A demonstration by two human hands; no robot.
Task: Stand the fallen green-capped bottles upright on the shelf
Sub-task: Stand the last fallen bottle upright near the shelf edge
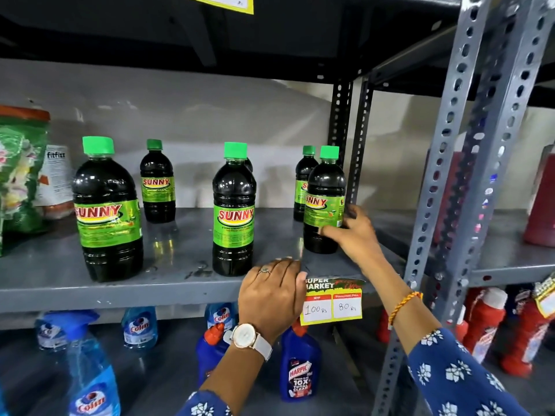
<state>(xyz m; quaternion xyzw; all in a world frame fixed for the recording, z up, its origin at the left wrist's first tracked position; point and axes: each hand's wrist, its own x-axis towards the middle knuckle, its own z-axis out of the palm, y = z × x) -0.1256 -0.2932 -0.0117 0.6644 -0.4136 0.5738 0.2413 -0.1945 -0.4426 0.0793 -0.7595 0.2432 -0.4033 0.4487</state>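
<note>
Right hand (354, 232) grips upright "SUNNY" bottle (323, 205) on shelf (168, 265).

The left hand (271, 292) lies palm down, its back turned up to the camera. The fingers (285, 264) are together and bent a little forward, and the thumb is on the right side of the hand. A ring is on one finger, a watch with a pale strap on the wrist. The right hand (351, 232) is stretched further forward, the wrist bent; thumb and fingers are curled in a grasp. The right wrist carries an orange thread band. Both forearms come out of blue sleeves with white flowers
</note>
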